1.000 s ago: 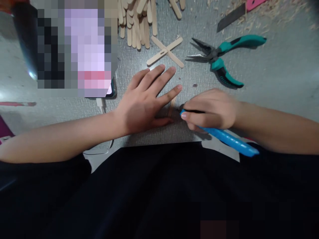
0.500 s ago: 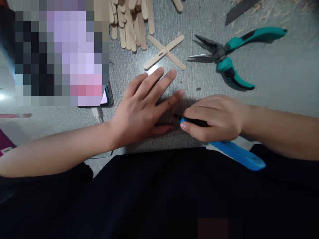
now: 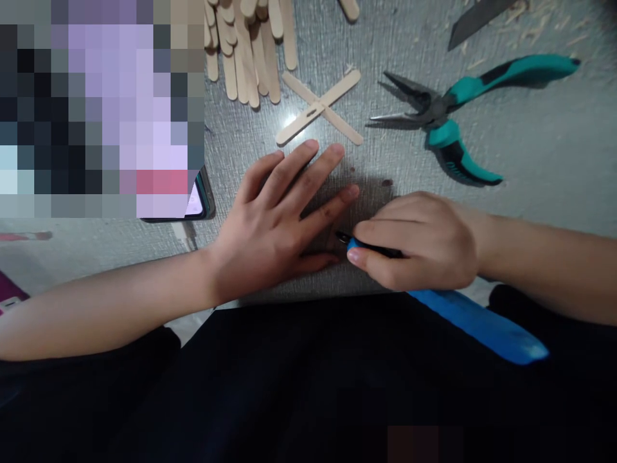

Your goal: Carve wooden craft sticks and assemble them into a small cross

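My left hand (image 3: 274, 225) lies flat on the grey textured table (image 3: 414, 38) with its fingers spread. To its right, my right hand (image 3: 419, 244) is closed around a blue-handled tool (image 3: 472, 321); a dark tip sticks out between thumb and forefinger, close to my left thumb and forefinger. The handle's other end slants down past the table edge. Just beyond my left fingertips, two wooden craft sticks (image 3: 337, 90) lie crossed in an X, one with a small slot in it.
Open pliers (image 3: 436, 112) with teal handles lie at the right. Several loose craft sticks (image 3: 248, 58) are piled at the top. A grey blade (image 3: 475, 22) and shavings (image 3: 535, 19) are at the upper right. A phone (image 3: 205, 196) with a cable sits left.
The whole view has shifted slightly. The free end of the blue handle has swung down and to the right, while my left hand stays flat beside the tool's tip.
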{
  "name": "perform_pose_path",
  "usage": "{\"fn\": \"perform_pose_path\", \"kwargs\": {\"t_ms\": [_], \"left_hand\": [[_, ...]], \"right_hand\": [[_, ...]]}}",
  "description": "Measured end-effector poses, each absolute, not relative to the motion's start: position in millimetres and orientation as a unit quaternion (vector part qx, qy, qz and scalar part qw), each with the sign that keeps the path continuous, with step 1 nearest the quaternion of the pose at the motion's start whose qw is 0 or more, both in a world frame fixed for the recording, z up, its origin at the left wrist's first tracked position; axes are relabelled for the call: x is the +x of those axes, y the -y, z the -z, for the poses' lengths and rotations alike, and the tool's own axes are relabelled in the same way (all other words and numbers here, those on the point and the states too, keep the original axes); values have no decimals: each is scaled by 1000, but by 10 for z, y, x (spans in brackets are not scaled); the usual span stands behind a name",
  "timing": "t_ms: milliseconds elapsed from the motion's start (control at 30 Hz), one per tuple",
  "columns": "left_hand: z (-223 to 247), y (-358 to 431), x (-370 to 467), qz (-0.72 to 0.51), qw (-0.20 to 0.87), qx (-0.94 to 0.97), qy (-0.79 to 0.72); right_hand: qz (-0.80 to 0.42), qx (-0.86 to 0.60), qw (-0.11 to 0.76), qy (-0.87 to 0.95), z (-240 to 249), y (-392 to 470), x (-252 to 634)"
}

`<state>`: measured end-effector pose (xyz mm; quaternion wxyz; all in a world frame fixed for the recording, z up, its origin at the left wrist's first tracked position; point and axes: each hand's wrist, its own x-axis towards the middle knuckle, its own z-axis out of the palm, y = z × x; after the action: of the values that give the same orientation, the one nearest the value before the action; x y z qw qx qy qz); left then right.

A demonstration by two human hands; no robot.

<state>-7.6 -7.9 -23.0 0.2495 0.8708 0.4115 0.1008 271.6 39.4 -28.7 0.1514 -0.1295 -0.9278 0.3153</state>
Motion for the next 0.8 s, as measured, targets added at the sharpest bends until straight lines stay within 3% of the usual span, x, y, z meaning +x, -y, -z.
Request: {"fn": "perform_pose_path", "kwargs": {"t_ms": [233,333,533,800], "left_hand": [[259,93,-92,-127,283,858,-410],[271,90,-99,-111,247,879,-393],[279,89,-104,-96,173,903,-381],[303,92,-107,-92,174,901,-387]], "right_hand": [[-189,-49,177,965,278,-403,2771],[-167,-64,194,964,343,-338,2812],[-150,-45,219,963,426,-346,2813],[-169,-51,251,952,361,-358,2747]]}}
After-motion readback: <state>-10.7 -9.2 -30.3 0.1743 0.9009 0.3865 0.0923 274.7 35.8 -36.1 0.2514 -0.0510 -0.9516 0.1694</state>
